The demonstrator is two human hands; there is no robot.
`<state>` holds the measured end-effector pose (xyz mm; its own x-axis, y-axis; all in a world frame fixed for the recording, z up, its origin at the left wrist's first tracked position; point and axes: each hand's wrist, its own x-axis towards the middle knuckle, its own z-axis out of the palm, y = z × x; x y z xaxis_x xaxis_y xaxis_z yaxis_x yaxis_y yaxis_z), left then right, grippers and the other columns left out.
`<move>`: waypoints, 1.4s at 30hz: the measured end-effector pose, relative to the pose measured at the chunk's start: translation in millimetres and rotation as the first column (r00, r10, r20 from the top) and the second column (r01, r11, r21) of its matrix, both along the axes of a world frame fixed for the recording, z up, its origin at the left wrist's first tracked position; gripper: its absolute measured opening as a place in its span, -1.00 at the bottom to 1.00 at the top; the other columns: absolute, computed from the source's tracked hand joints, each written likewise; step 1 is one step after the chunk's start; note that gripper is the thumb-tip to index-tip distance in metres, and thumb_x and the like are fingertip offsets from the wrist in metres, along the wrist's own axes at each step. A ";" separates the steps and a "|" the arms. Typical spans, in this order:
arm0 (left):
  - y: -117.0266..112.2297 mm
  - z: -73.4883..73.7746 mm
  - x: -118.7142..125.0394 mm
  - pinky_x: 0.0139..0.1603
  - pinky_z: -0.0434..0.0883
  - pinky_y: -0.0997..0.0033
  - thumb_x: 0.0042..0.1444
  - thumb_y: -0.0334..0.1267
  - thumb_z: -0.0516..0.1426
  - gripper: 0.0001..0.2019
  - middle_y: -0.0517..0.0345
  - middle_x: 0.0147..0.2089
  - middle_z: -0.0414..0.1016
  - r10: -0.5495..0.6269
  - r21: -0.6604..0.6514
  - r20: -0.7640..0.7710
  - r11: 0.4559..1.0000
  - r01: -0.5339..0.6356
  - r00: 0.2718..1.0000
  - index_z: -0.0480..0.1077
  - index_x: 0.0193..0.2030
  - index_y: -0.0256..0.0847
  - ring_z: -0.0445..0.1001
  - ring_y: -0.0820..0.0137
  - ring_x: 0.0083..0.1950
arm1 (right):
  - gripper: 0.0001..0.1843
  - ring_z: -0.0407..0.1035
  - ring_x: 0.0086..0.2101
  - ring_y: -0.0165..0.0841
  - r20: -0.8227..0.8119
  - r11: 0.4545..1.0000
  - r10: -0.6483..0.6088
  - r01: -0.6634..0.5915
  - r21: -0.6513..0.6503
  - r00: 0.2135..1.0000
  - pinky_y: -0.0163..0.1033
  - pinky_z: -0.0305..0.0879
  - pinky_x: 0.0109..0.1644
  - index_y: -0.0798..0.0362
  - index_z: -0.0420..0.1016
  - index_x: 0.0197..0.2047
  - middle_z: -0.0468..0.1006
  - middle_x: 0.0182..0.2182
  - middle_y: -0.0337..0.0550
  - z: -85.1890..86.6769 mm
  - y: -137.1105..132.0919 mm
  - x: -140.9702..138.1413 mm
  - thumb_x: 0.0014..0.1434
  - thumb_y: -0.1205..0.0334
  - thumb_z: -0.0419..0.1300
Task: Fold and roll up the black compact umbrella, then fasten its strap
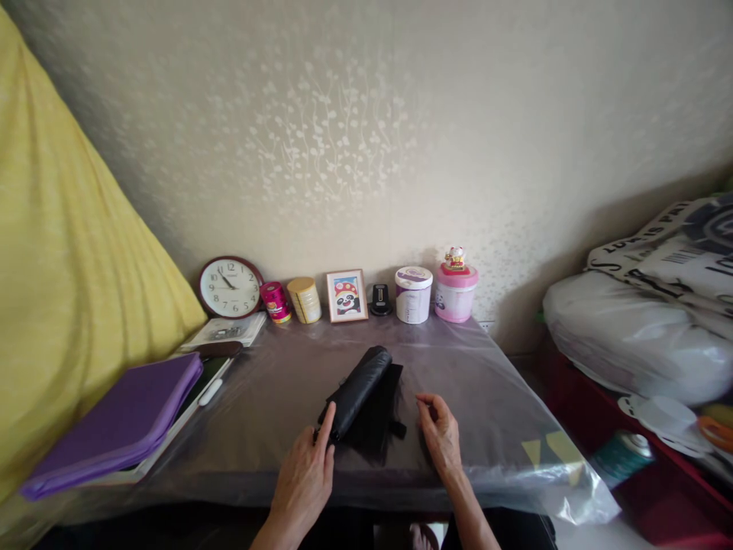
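Head view: far left I see a yellow curtain [62,267], then a purple folder [117,420] on the plastic-covered table [269,382]. Against the wall stand a clock [230,287], a panda picture [347,296], a white tub [413,294] and a pink tub [456,294]. My left hand [303,477] lies flat, fingers loose, fingertips touching the near end of the folded black umbrella [360,389] at table centre. Its black sleeve [378,420] lies beneath. My right hand [440,435] rests just beside it, fingers curled, holding nothing.
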<state>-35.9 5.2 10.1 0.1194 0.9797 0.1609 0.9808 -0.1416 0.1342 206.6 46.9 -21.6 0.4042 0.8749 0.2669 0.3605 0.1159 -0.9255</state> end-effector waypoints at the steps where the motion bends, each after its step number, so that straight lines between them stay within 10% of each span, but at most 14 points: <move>1: -1.3 0.3 1.9 -0.18 0.27 0.30 0.18 -0.25 -0.25 -0.47 0.06 -0.21 0.32 -0.018 0.003 -0.045 1.000 0.018 0.999 -0.31 0.30 -0.01 0.36 0.31 -0.20 | -0.70 0.30 -0.48 -0.36 0.010 1.000 0.003 -0.003 0.006 1.000 -0.32 0.20 -0.41 0.07 0.44 -0.28 0.46 -0.49 -0.17 -0.2 0.2 -0.2 0.07 0.05 0.04; 5: 4.3 0.8 1.2 -0.16 0.26 0.32 0.15 -0.31 -0.20 -0.44 0.07 -0.21 0.32 -0.006 -0.033 -0.049 0.999 0.005 0.999 -0.29 0.29 0.05 0.36 0.33 -0.18 | -0.69 0.31 -0.46 -0.35 0.064 0.999 0.020 -0.022 0.034 0.998 -0.31 0.22 -0.38 0.09 0.44 -0.29 0.48 -0.46 -0.14 -0.1 0.4 -1.0 0.08 0.06 0.02; 13: 30.6 10.7 -25.4 -0.42 0.32 0.45 0.15 -0.04 -0.20 -0.40 0.14 -0.32 0.44 0.206 -0.497 0.542 0.860 0.112 0.815 -0.33 0.29 -0.13 0.44 0.41 -0.39 | -0.70 0.34 -0.43 -0.36 0.137 0.999 0.034 -0.039 0.034 0.990 -0.31 0.23 -0.30 0.07 0.43 -0.30 0.50 -0.41 -0.15 2.7 -0.1 -1.2 0.11 0.08 -0.01; 18: 28.1 8.8 -26.4 -0.15 0.28 0.35 0.12 -0.25 -0.11 -0.34 -0.09 0.04 0.26 0.127 -0.274 0.308 0.961 -0.040 0.943 -0.41 0.30 -0.15 0.37 0.29 -0.06 | -0.72 0.36 -0.40 -0.36 0.175 0.998 0.046 -0.052 0.031 0.984 -0.32 0.22 -0.28 0.07 0.44 -0.31 0.51 -0.38 -0.14 3.2 0.6 -1.7 0.12 0.10 -0.02; 22: 28.4 3.5 -15.8 -0.23 0.26 0.32 0.09 -0.37 -0.09 -0.29 -0.06 -0.10 0.34 0.092 -0.186 0.002 0.978 -0.090 0.996 -0.45 0.29 -0.07 0.41 0.25 -0.16 | -0.74 0.35 -0.37 -0.34 0.197 0.998 0.052 -0.060 0.034 0.979 -0.31 0.21 -0.27 0.06 0.43 -0.32 0.50 -0.38 -0.13 2.0 1.1 -2.3 0.11 0.14 -0.03; 30: 40.7 30.0 -23.3 -0.46 0.27 0.50 0.02 -0.29 -0.03 -0.43 0.22 -0.50 0.38 0.211 -0.406 0.430 0.914 -0.020 0.878 -0.04 0.21 -0.22 0.38 0.45 -0.53 | -0.71 0.33 -0.45 -0.36 0.042 0.999 0.013 -0.015 0.040 0.999 -0.31 0.21 -0.33 0.07 0.44 -0.32 0.48 -0.47 -0.17 1.3 -0.1 -1.7 0.09 0.08 0.00; 37: 20.6 57.6 0.1 -0.60 0.23 0.52 0.03 0.08 -0.11 -0.61 0.35 -0.73 0.12 0.106 -0.433 0.661 0.863 0.262 0.743 0.23 -0.55 -0.20 0.18 0.54 -0.69 | -0.64 0.36 -0.42 -0.33 -0.254 0.990 -0.019 0.054 0.131 0.967 -0.32 0.27 -0.36 0.11 0.46 -0.24 0.52 -0.43 -0.14 -7.8 2.4 5.0 -0.01 0.04 0.07; 42: 29.1 59.2 9.0 -0.43 0.24 0.48 -0.07 -0.19 0.06 -0.71 0.19 -0.53 0.38 0.063 -0.292 0.541 0.949 0.118 0.839 0.31 -0.18 -0.23 0.40 0.38 -0.46 | -0.63 0.38 -0.32 -0.27 -0.329 0.985 -0.023 0.078 0.154 0.944 -0.24 0.29 -0.21 0.10 0.45 -0.21 0.54 -0.33 -0.12 -10.9 1.7 7.9 -0.09 0.10 0.10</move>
